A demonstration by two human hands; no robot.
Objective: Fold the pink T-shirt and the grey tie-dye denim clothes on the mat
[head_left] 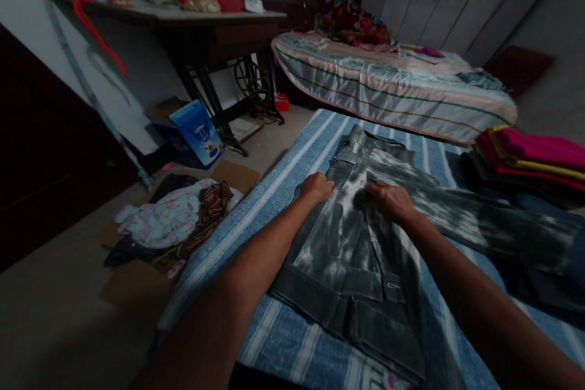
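A dark grey-green denim jacket with pale washed patches lies on a blue striped bedspread. Its collar end points away from me and its hem toward me. One sleeve stretches out to the right. My left hand is closed on the jacket's left side edge, fingers curled around the cloth. Over the front opening, my right hand pinches the cloth near the middle of the jacket. The fingertips of both hands are partly hidden.
Folded clothes are stacked at the right. An open cardboard box with loose clothes stands on the floor at left, near a blue carton. Behind are a sewing machine table and another bed.
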